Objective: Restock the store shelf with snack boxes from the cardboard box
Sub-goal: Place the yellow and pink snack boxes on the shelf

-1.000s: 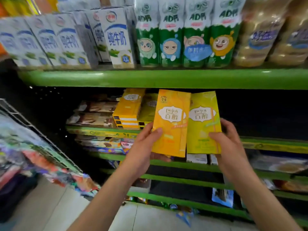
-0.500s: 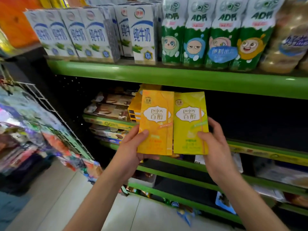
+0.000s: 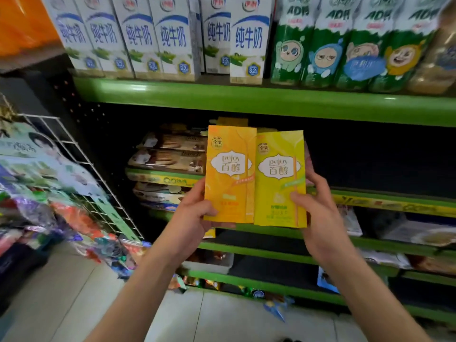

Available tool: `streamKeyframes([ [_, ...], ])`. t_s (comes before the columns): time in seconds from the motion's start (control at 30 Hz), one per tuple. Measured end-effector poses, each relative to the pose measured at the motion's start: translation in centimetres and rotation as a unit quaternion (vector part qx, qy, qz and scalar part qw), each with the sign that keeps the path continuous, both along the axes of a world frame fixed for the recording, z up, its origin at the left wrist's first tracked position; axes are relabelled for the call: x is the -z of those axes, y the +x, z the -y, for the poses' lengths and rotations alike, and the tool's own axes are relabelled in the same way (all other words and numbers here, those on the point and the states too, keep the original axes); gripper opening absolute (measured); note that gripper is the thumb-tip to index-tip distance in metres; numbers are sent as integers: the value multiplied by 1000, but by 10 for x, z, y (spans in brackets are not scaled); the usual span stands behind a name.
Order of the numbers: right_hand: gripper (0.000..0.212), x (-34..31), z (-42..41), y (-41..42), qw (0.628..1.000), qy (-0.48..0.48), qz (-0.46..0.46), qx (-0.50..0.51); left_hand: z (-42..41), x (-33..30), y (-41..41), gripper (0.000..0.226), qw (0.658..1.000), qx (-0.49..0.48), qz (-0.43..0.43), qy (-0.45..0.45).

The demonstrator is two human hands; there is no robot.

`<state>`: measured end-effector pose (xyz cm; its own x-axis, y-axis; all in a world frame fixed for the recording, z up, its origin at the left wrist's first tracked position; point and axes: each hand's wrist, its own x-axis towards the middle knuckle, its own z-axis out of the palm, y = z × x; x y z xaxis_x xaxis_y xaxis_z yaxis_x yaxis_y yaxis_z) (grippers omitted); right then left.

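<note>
Far left of my grip a wire rack [image 3: 74,166] leans out from the shelving, hung with bright snack bags [image 3: 49,193]. Between the rack and my left hand, flat biscuit packs [image 3: 170,154] lie stacked on a green shelf [image 3: 271,233], well behind the grip.

My left hand [image 3: 192,223] holds the orange box [image 3: 229,174] by its lower left corner: the thumb presses on the front face near the bottom edge and the fingers curl behind, so the box is pinched between them. The box stands upright, its printed front toward me.

Just right of it, with their long edges touching, stands the yellow box [image 3: 280,178], also upright and facing me. My right hand [image 3: 318,218] grips it at the lower right: the thumb lies across the front face and the fingers wrap round the right edge to the back. The yellow box sits a little lower than the orange one.

Both boxes are held in the air in front of the dark opening of the middle shelf level, not resting on anything.

Above the grip, on the top shelf [image 3: 246,99], white milk cartons [image 3: 172,38] stand in a row to the left, and green drink packs [image 3: 345,45] with cartoon faces stand to the right.
</note>
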<state>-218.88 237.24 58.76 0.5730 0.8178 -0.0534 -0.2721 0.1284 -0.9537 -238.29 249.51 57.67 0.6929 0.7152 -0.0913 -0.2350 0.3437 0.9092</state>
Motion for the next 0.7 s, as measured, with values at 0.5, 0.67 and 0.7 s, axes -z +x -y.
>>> streamKeyframes([
  [0.5,52,8,-9,-16,999,31,-10,-38,-8,14,-21,67,1000,-7,5,5],
  [0.67,57,8,-9,-13,997,45,-30,-48,-8,13,-17,61,1000,-6,8,15],
  [0.7,58,8,-9,-13,997,45,-32,-48,-7,13,-17,60,1000,-2,10,17],
])
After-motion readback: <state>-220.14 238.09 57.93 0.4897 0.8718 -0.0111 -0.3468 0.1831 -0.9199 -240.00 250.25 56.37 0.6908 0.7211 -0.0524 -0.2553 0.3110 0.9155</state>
